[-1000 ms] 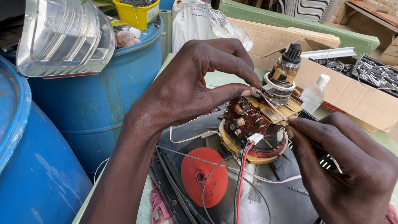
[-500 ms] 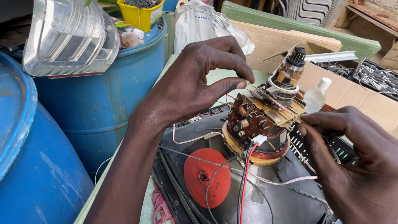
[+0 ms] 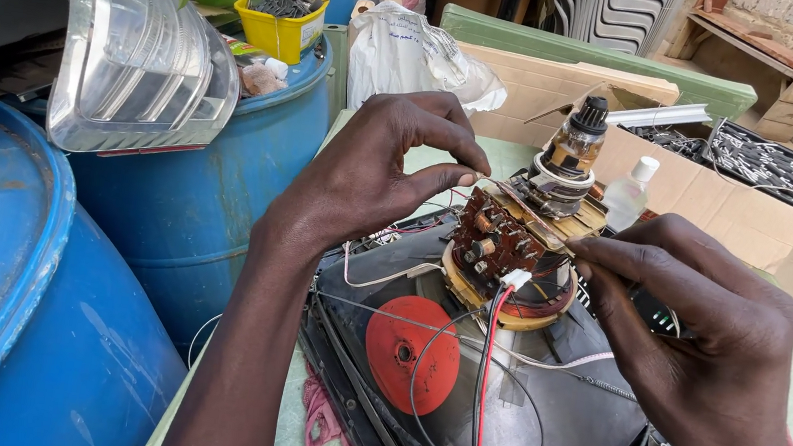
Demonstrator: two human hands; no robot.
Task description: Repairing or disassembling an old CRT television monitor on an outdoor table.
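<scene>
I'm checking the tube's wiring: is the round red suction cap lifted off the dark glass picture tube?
No, the round red suction cap lies flat against the dark glass picture tube, with a black wire running from its centre.

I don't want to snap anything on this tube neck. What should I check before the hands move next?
1. Left hand pinching the small circuit board at its edge: ok.
2. Right hand fingertips on the board's other side: ok.
3. Red wire hanging slack: ok.
4. Board loose from the tube neck: cannot tell.
5. Picture tube lying steady on the table: ok.
6. Small bottle stands behind, apart from the hands: ok.
</scene>
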